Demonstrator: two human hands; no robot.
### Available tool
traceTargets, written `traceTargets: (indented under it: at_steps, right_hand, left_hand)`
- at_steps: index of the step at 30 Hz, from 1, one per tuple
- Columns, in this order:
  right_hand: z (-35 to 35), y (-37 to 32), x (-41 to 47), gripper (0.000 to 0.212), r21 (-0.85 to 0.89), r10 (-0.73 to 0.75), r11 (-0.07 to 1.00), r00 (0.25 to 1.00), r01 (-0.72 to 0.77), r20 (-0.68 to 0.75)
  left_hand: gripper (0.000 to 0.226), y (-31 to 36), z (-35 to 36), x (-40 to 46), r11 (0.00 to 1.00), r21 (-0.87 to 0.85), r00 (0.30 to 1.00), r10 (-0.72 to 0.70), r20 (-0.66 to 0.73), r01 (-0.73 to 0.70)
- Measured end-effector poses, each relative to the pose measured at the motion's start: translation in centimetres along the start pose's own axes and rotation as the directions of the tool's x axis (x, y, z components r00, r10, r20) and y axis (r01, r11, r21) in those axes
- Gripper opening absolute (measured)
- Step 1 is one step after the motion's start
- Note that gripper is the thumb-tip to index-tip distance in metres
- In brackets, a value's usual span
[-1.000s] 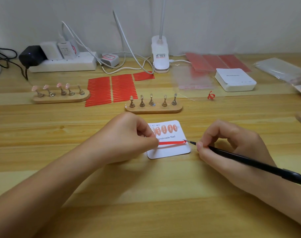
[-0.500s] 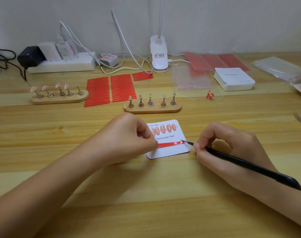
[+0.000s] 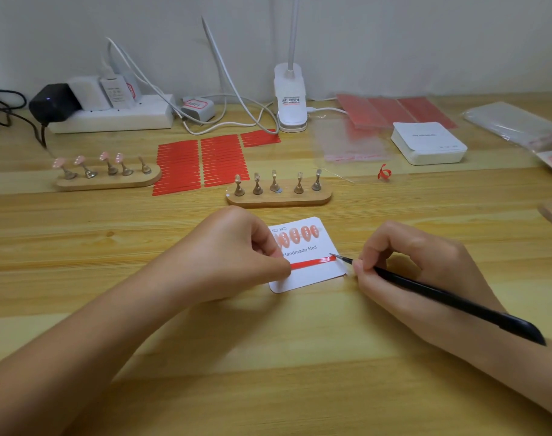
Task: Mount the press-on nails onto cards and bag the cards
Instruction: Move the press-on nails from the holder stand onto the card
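A white card [image 3: 312, 275] printed "Handmade Nail" lies on the wooden table, with several pink press-on nails [image 3: 295, 236] stuck in a row along its top. A red adhesive strip [image 3: 312, 262] runs across the card below the text. My left hand [image 3: 233, 256] has its curled fingers pressed on the card's left side and the strip's left end. My right hand [image 3: 419, 272] grips black tweezers [image 3: 441, 298], and their tip touches the strip's right end.
A wooden stand [image 3: 279, 198] with bare pegs sits just behind the card; another stand [image 3: 108, 180] at the left holds pink nails. Sheets of red strips [image 3: 202, 162], a card stack [image 3: 428, 143], clear bags [image 3: 350, 143], a power strip [image 3: 111, 116] and a lamp clamp [image 3: 290, 102] line the back.
The tweezers' tip has shifted slightly left onto the strip's right end. My left hand has kept its place on the card.
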State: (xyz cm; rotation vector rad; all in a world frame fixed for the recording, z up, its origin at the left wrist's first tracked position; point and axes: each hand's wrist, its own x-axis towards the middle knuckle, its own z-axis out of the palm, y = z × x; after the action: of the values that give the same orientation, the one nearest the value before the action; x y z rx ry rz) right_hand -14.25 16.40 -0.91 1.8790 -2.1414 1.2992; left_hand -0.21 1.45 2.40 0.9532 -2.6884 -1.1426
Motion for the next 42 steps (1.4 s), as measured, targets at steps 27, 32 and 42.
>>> traceTargets:
  at_steps: [27, 32, 42]
  right_hand:
    - [-0.2, -0.1, -0.2, 0.012, 0.057, 0.162, 0.985, 0.987, -0.161, -0.001]
    - [-0.1, 0.0, -0.3, 0.013, 0.011, 0.085, 0.996, 0.996, -0.085, 0.009]
    - [0.7, 1.0, -0.4, 0.018, -0.345, -0.209, 0.914, 0.977, 0.211, 0.043]
  left_hand:
    - [0.016, -0.2, -0.1, 0.4, 1.0, -0.008, 0.998, -0.022, 0.06, 0.022]
    - [0.011, -0.3, -0.2, 0.4, 1.0, 0.001, 0.996, -0.03, 0.084, 0.03]
    - [0.01, 0.0, -0.4, 0.4, 0.996, 0.084, 0.992, -0.045, 0.118, 0.035]
